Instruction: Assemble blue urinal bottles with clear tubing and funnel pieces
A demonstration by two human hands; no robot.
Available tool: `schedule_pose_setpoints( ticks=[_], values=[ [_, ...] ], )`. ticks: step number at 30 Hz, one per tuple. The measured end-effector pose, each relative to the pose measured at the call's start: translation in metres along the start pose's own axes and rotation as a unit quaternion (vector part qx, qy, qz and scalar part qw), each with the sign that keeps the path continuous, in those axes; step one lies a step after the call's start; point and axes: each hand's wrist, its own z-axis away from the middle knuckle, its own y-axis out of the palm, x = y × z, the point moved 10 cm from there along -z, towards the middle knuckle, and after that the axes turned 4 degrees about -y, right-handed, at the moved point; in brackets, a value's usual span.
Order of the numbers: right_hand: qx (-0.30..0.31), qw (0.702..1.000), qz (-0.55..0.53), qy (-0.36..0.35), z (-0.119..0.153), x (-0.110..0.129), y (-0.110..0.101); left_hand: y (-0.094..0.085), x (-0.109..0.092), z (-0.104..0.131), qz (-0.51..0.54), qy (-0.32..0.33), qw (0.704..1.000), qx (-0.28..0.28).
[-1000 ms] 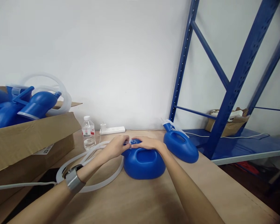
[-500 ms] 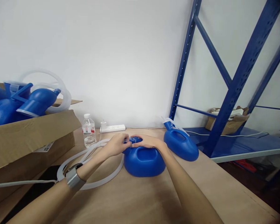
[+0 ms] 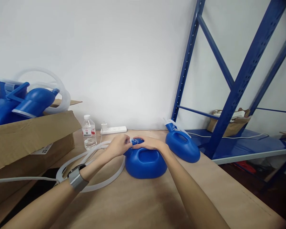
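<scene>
A blue plastic container (image 3: pixel 146 163) with a moulded handle lies on the wooden table, its neck towards the left. My left hand (image 3: pixel 120 145) has its fingers closed at the neck end, beside a clear fitting; what they pinch is hidden. Over the top of the neck my right hand (image 3: pixel 149 142) is wrapped round the container. A white hose (image 3: pixel 108 181) loops on the table to the left, passing behind my left forearm. To the right lies a second blue container (image 3: pixel 183 148) with a white tube at its mouth.
At the left stands a cardboard box (image 3: pixel 35 135) holding blue containers and a coiled hose. A water bottle (image 3: pixel 89 133) and a white power strip (image 3: pixel 114 130) are near the wall. On the right is a blue metal rack (image 3: pixel 243 76) with a cardboard box (image 3: pixel 225 127) on its shelf.
The whole view has shifted slightly, moving everything a little left and up in the picture. Both hands remain at the container's neck, the left fingers slightly changed in position.
</scene>
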Motion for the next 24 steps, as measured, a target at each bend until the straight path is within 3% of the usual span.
schedule_pose_setpoints(
  ticks=[6, 10, 14, 17, 19, 22, 24],
  values=[
    [-0.015, 1.0, -0.008, -0.003, 0.001, 0.001, -0.003, -0.001, 0.007, 0.002, 0.018, 0.0, 1.0, -0.016],
    [-0.035, 0.999, -0.021, 0.0, 0.007, 0.004, -0.005, -0.014, 0.008, 0.014, 0.045, 0.02, 0.996, -0.078],
    [-0.082, 0.997, -0.01, 0.014, 0.007, -0.001, -0.012, -0.034, -0.026, 0.055, -0.081, 0.187, 0.961, -0.19],
    [-0.147, 0.989, 0.025, -0.015, 0.003, -0.005, -0.025, -0.026, -0.037, 0.093, -0.22, 0.287, 0.907, -0.216],
    [-0.209, 0.975, 0.071, -0.03, 0.003, -0.009, -0.038, -0.012, -0.023, 0.108, -0.261, 0.292, 0.902, -0.179],
    [-0.297, 0.947, 0.122, -0.023, 0.006, -0.019, -0.057, 0.006, 0.019, 0.117, -0.28, 0.212, 0.931, -0.101],
    [-0.346, 0.928, 0.135, -0.017, 0.011, -0.025, -0.067, 0.014, 0.033, 0.126, -0.292, 0.205, 0.929, -0.094]
  ],
)
